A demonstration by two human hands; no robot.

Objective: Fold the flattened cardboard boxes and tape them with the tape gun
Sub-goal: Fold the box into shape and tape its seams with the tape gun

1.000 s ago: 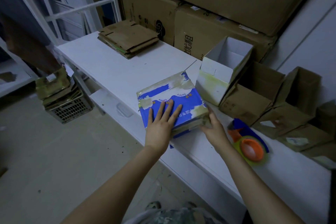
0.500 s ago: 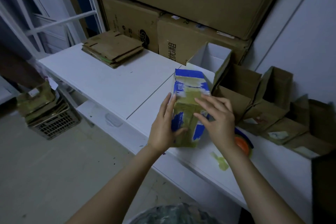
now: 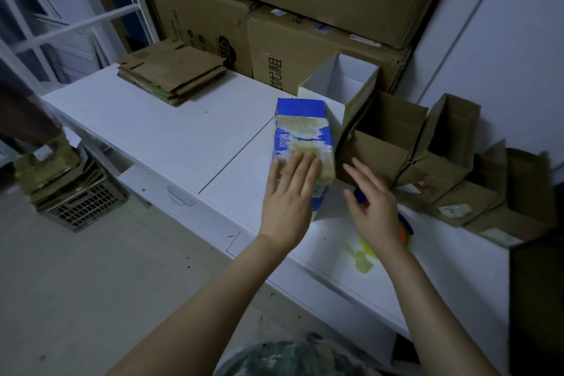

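- The blue and white box (image 3: pixel 300 131) stands upright on the white table (image 3: pixel 171 137). It is a tall rectangular shape with patches of dull yellowish tape.
- The left hand (image 3: pixel 288 195) lies flat on its front face, fingers straight and close together.
- The right hand (image 3: pixel 374 204) is just beside the box, fingers loosely spread and holding nothing, over the partly hidden tape gun (image 3: pixel 406 230).
- A stack of flattened brown cardboard (image 3: pixel 174 75) lies at the far end of the table.
- A plastic crate (image 3: pixel 85 207) on the floor holds more flat cardboard.

I have one head-worn wide-angle view, looking forward and steeply down over the white table (image 3: pixel 171 137), close above its near edge, floor (image 3: pixel 76 284) at left.
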